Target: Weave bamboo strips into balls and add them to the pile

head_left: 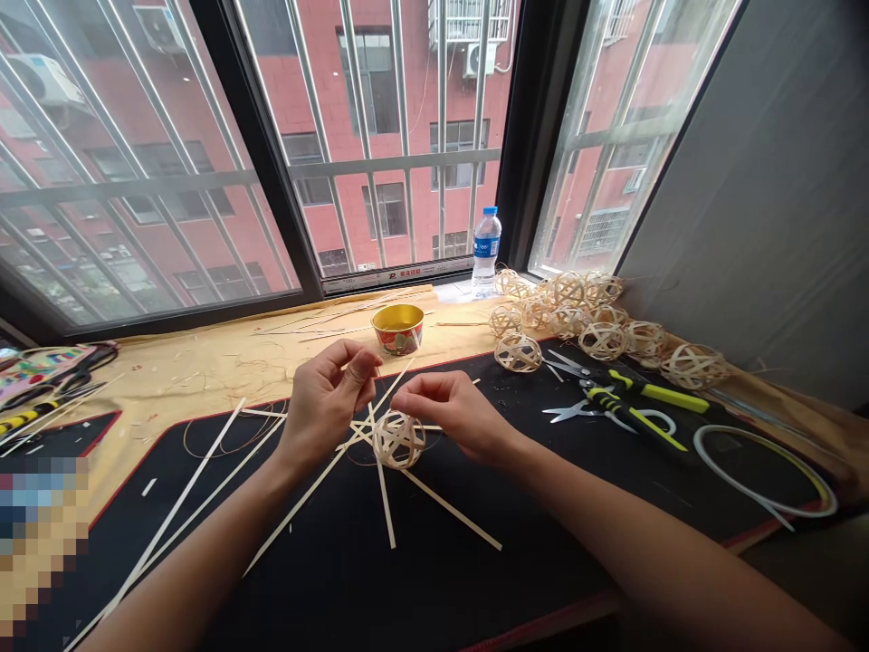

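Note:
Between my hands, a small open-work ball woven from pale bamboo-like strips [399, 441] rests over several flat strips [384, 507] crossed in a star on the black mat [543, 561]. My left hand [332, 398] is pinched, thumb against fingers, just above and left of the ball. A faint thin line shows at its fingertips, too fine to name. My right hand [458, 407] is closed in a pinch right at the ball's upper right side. What lies between its fingertips is hidden. Whether either hand grips the ball itself is unclear.
Finished-looking woven balls [570, 312] are heaped at the back right. Scissors [577, 412], yellow-and-black pliers [638, 421] and a white coiled band [767, 471] lie at right. Behind stand a gold-rimmed tin [397, 328] and a water bottle [485, 254]. Long strips [196, 480] lie left.

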Action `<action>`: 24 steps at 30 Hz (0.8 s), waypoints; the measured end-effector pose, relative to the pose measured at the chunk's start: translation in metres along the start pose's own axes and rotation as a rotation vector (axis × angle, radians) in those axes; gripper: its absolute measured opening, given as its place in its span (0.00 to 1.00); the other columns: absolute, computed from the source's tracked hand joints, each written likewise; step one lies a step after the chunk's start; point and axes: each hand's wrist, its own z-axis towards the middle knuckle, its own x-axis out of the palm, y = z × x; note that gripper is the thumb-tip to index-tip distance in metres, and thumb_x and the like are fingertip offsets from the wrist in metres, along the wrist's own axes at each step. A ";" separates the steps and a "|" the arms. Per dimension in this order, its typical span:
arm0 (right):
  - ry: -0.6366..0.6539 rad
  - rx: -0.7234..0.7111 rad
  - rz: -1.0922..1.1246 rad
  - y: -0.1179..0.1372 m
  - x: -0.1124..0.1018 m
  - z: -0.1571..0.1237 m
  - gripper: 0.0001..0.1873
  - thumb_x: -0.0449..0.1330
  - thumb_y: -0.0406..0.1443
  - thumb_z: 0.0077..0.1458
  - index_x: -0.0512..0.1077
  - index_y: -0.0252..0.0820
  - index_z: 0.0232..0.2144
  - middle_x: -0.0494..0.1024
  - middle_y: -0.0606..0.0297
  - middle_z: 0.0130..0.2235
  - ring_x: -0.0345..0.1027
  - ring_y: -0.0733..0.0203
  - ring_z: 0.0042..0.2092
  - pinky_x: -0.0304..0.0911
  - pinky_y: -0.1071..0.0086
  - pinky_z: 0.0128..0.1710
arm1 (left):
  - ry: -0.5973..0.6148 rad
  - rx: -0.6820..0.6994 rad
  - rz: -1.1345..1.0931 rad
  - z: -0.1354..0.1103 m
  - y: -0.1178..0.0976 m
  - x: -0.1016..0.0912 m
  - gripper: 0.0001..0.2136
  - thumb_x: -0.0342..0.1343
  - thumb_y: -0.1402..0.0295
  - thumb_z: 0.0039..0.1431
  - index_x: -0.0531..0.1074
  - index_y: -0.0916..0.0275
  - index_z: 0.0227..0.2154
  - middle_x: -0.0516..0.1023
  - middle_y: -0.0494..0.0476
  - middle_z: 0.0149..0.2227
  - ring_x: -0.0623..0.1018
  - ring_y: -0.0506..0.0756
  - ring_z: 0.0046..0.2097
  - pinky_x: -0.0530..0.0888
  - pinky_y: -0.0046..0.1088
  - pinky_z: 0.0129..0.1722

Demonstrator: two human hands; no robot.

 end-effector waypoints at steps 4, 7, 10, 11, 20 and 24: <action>0.034 -0.062 -0.024 0.001 0.003 -0.004 0.19 0.69 0.47 0.40 0.72 0.39 0.27 0.69 0.72 0.24 0.59 0.71 0.22 0.54 0.72 0.25 | 0.049 -0.019 0.026 -0.004 -0.004 0.006 0.14 0.61 0.57 0.52 0.71 0.63 0.24 0.66 0.48 0.17 0.57 0.44 0.16 0.54 0.21 0.16; 0.010 -0.159 -0.052 -0.002 0.004 -0.007 0.18 0.69 0.43 0.42 0.71 0.42 0.34 0.68 0.72 0.28 0.58 0.73 0.22 0.52 0.74 0.22 | 0.036 0.015 0.126 -0.006 -0.008 0.008 0.11 0.62 0.61 0.51 0.72 0.64 0.22 0.68 0.49 0.18 0.62 0.46 0.19 0.58 0.21 0.18; -0.066 -0.233 -0.075 -0.004 0.004 -0.008 0.17 0.66 0.44 0.47 0.69 0.43 0.38 0.69 0.70 0.31 0.58 0.73 0.23 0.51 0.74 0.21 | 0.031 0.043 0.226 -0.006 -0.011 0.008 0.08 0.60 0.65 0.51 0.74 0.64 0.22 0.69 0.49 0.19 0.64 0.46 0.20 0.60 0.21 0.20; -0.092 -0.253 -0.072 -0.004 0.003 -0.008 0.17 0.65 0.44 0.49 0.69 0.44 0.38 0.69 0.70 0.31 0.58 0.72 0.23 0.51 0.73 0.21 | 0.047 0.039 0.248 -0.006 -0.011 0.008 0.08 0.60 0.66 0.51 0.74 0.64 0.22 0.68 0.49 0.18 0.63 0.46 0.20 0.59 0.21 0.19; -0.200 -0.315 -0.163 0.002 -0.005 -0.003 0.16 0.65 0.47 0.48 0.71 0.41 0.28 0.71 0.66 0.29 0.64 0.66 0.28 0.54 0.71 0.25 | 0.185 -0.119 0.172 -0.004 -0.008 0.006 0.12 0.61 0.59 0.50 0.78 0.64 0.24 0.67 0.49 0.18 0.59 0.45 0.20 0.56 0.21 0.19; -0.206 -0.335 -0.187 0.002 -0.007 -0.002 0.15 0.65 0.46 0.48 0.71 0.40 0.28 0.70 0.67 0.28 0.61 0.68 0.27 0.53 0.72 0.25 | 0.203 -0.161 0.156 -0.004 -0.007 0.005 0.12 0.63 0.60 0.49 0.79 0.65 0.29 0.72 0.51 0.21 0.62 0.45 0.20 0.58 0.21 0.19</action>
